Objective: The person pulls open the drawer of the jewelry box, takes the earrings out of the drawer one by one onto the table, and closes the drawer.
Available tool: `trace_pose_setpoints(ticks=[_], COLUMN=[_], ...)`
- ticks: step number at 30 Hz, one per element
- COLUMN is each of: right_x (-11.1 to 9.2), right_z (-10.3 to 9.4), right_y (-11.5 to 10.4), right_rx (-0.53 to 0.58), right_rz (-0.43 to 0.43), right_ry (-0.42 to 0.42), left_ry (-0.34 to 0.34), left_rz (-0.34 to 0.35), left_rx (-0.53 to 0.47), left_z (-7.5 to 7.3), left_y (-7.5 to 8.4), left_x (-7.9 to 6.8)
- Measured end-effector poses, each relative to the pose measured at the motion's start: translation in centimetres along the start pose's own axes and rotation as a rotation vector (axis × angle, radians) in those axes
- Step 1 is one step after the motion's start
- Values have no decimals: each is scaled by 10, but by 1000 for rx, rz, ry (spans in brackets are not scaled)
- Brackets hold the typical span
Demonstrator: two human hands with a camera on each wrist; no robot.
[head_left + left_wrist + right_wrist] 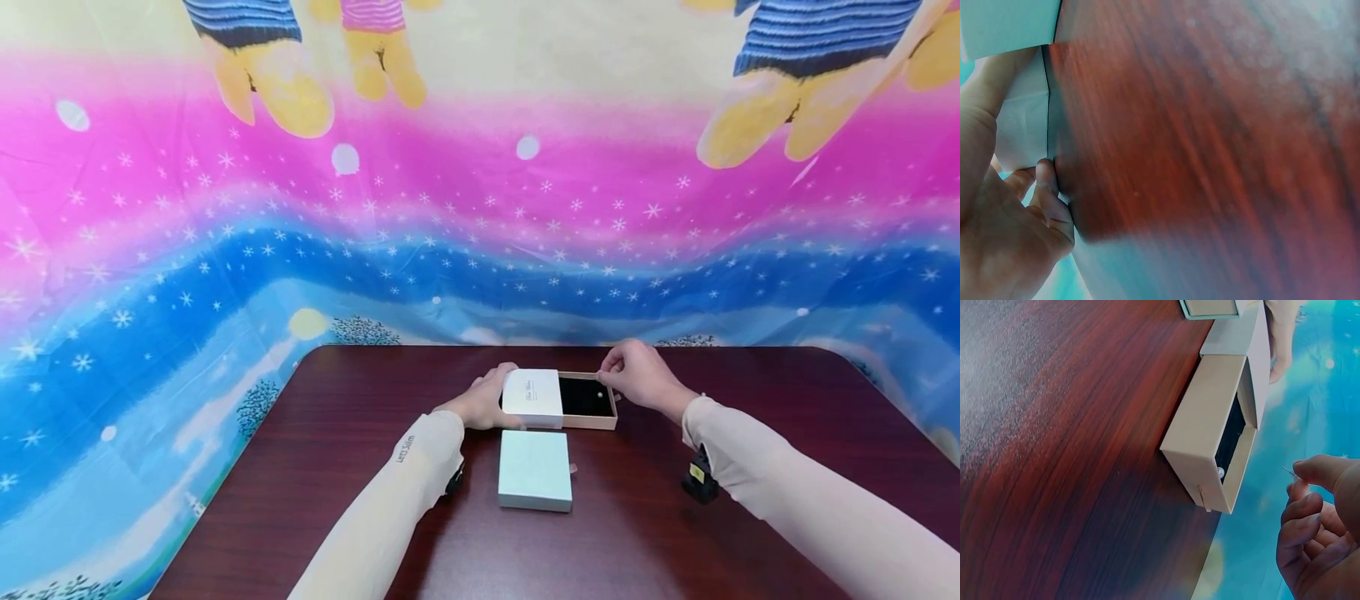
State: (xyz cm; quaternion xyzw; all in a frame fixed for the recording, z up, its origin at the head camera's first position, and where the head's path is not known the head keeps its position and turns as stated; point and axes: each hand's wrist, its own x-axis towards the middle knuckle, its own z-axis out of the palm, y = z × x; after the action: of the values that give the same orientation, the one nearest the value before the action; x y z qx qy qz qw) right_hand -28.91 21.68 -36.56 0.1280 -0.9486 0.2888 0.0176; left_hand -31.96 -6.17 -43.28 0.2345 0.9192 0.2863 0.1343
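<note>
A white box sleeve [534, 396] with small lettering lies near the table's far edge. My left hand [485, 400] grips its left end, thumb on the near side. Out of the sleeve's right side sticks a beige drawer [1191, 412] with a black lining [581, 396]. One pearl earring [1220, 472] sits on that lining, close to the drawer's outer end. My right hand [1319, 519] is above and beyond this end, thumb and index finger pinching a thin metal earring post [1287, 470]; the rest of that earring is hidden by the fingertips.
A closed pale green box [535, 468] lies just in front of the white sleeve, with a small ribbon tab [573, 469] at its right side. The dark red-brown table [637, 533] ends at a patterned cloth backdrop [480, 208].
</note>
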Motion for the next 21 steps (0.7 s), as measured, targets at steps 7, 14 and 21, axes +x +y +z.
trace_pose_setpoints(ticks=[7, 14, 21], right_x=[-1, -2, -3], right_z=[-6, -13, -17], right_y=[7, 16, 21], right_rx=[-28, -52, -45], right_rz=[-10, 23, 45], right_ry=[38, 48, 35], left_ry=[4, 9, 1], left_rz=[1, -2, -2], left_rx=[3, 3, 4], left_z=[1, 0, 0], left_y=[1, 1, 0], left_x=[1, 1, 0])
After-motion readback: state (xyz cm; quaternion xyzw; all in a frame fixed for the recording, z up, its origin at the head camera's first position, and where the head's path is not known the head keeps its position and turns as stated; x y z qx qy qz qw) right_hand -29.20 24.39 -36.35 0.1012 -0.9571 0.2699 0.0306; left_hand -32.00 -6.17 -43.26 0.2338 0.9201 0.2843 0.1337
